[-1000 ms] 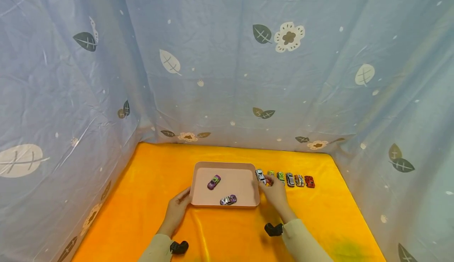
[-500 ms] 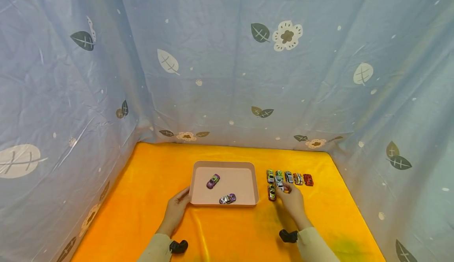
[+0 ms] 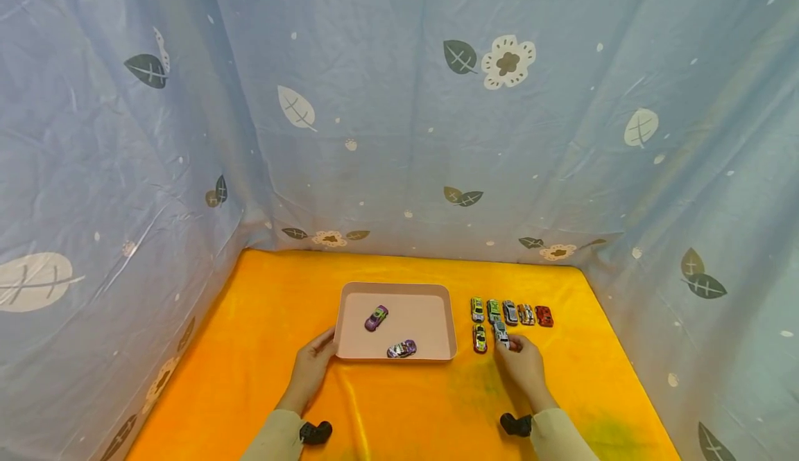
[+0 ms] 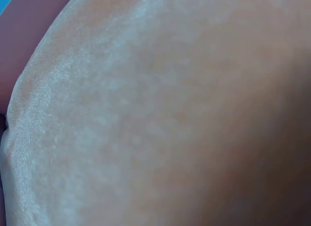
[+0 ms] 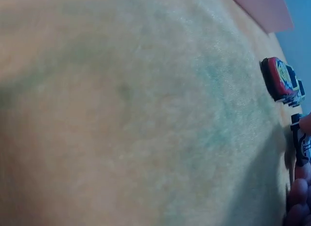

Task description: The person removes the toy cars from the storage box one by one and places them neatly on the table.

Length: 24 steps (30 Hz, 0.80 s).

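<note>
My left hand (image 3: 308,372) holds the near left edge of a shallow pink tray (image 3: 454,336). Inside the tray lie a purple and green toy car (image 3: 376,318) and a purple and white one (image 3: 402,349). My right hand (image 3: 523,367) pinches a white toy car (image 3: 501,333) at its near end, low over the cloth. Just left of that car stands a yellow toy car (image 3: 479,338), seen with its red end in the right wrist view. The left wrist view shows mostly cloth, with part of the tray (image 4: 24,36) at the upper left.
Behind the white car runs a row of toy cars: yellow-green (image 3: 477,309), green (image 3: 494,310), grey (image 3: 510,312), orange and white (image 3: 526,315) and red (image 3: 544,316). Orange-yellow cloth (image 3: 387,412) covers the table. Blue patterned curtains (image 3: 374,135) enclose the back and sides.
The right hand has carried the white car from beside the tray's right rim rightward and nearer, to the right of the yellow car. The left hand and tray have stayed in place.
</note>
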### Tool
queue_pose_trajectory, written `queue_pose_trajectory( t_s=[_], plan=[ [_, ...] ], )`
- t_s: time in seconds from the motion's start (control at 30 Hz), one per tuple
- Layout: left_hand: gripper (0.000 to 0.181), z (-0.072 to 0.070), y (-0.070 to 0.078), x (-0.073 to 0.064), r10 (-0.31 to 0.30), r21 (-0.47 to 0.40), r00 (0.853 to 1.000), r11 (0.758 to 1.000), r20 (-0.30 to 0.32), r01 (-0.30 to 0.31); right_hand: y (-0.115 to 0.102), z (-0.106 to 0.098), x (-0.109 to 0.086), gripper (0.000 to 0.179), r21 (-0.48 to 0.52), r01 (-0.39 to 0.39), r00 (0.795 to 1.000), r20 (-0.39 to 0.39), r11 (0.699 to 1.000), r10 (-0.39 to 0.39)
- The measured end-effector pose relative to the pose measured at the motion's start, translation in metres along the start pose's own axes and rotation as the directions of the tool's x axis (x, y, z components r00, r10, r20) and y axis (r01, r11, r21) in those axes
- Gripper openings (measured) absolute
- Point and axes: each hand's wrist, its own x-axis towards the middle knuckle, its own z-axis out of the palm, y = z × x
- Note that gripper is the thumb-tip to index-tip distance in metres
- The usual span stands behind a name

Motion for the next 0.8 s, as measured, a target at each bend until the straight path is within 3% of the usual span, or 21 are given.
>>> queue_pose_trajectory(
  t_s=[0.23, 0.47, 0.8],
  plan=[
    [0.041, 0.0006, -0.0035, 0.0023, 0.004, -0.001, 1.000, 1.000, -0.019, -0.004, 0.0062, 0.0041, 0.0025, 0.042, 0.007, -0.003, 1.000, 0.008, 1.000, 0.003],
    [0.042, -0.0006, -0.0047, 0.0019, 0.002, 0.014, 1.000, 1.000, -0.027, -0.002, 0.0040, 0.0052, 0.0006, 0.054, 0.024, -0.014, 1.000, 0.028, 1.000, 0.013],
    [0.044, -0.0004, -0.0017, 0.0012, 0.000, 0.000, 1.000, 1.000, 0.000, 0.000, 0.0075, 0.0051, -0.0046, 0.063, 0.042, -0.027, 0.998, 0.053, 0.999, 0.025]
  ],
)
